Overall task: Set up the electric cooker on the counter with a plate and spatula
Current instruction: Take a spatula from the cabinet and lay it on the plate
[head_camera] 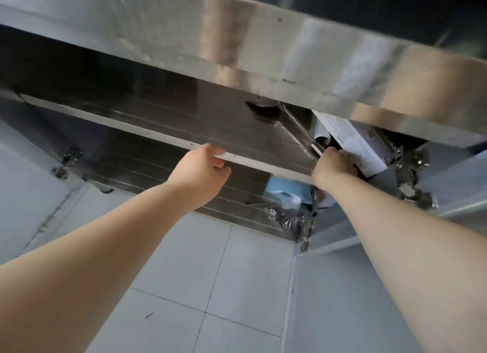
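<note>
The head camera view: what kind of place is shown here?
Probably a commercial or work kitchen, seen below a stainless steel counter: a steel undershelf holds a metal utensil handle that the right hand grips, above a grey tiled floor.

hands [200, 165] on steel shelf [158, 139]

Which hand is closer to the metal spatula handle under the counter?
Right. The right hand is closed on the near end of the metal spatula handle on the middle shelf. The left hand is well to its left, fingers hooked over the shelf edge.
</note>
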